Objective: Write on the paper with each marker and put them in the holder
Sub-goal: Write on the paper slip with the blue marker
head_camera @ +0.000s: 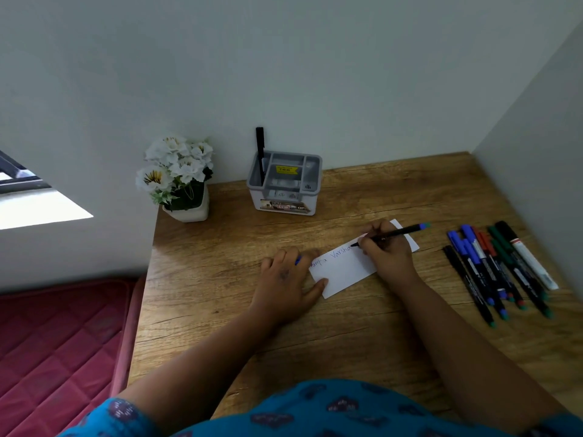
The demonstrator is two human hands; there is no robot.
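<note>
- A wooden tabletop point(220, 310) is set into a wall corner, with a red mattress point(56, 348) seen beside it at the lower left.
- A grey holder point(285, 184) is stood near the back wall, with one black marker point(260, 152) already upright in its left compartment; a pot of white flowers point(178, 178) is placed to its left.
- A row of markers point(498, 269) is laid out at the right, well apart from the holder and not yet used, as judged from their place.
- A white paper point(344, 272) is pinned flat by the spread left hand point(288, 279); something blue is glimpsed under its fingers, possibly a cap.
- The writing step is in hand: a marker with a blue end point(397, 232) is pinched in the grip of the right hand point(386, 247), its tip touching the paper mid-word.
- Next, the tip is to be lifted, the marker presumably capped and carried to the holder.
</note>
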